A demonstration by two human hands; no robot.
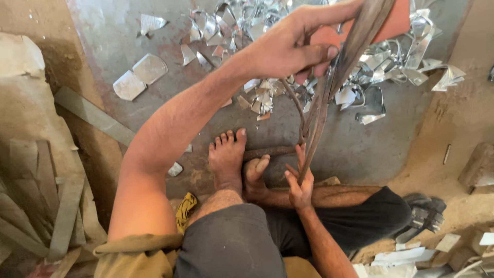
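I sit on the floor with large rusty metal shears (315, 110) standing upright before me. My left hand (285, 46) is stretched forward and closed around the shears' long upper handle (363, 31), next to a reddish flat piece (400, 21). The lower handle (270, 151) lies on the floor, pinned under my bare feet (226, 157). My right hand (301, 186) is low by the blades, its fingers pointing up and pinching a thin dark metal strip (310, 154) that runs up into the jaws.
Several shiny sheet-metal offcuts (247, 20) litter the grey floor beyond the shears, with two larger pieces (139, 77) at the left. Grey flat strips (67, 211) lie stacked at my left. More scrap and white pieces (406, 255) sit at the lower right.
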